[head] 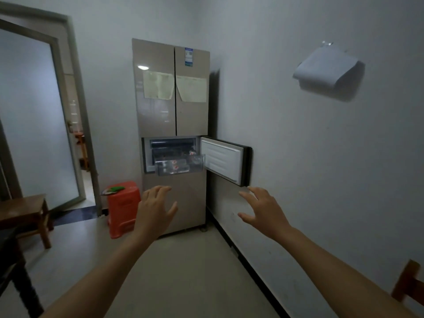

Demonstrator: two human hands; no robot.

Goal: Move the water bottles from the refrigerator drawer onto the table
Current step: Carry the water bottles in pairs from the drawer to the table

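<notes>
Bottles lying in the open drawer, unreached.
Left grip and right grip are spread, empty; bottles likely heavy, slick, best wrapped mid-body.

A shiny, smooth front is being shown by the fridge. Clear plastic, probably, is being seen in the drawer, wood in the bench.
</notes>
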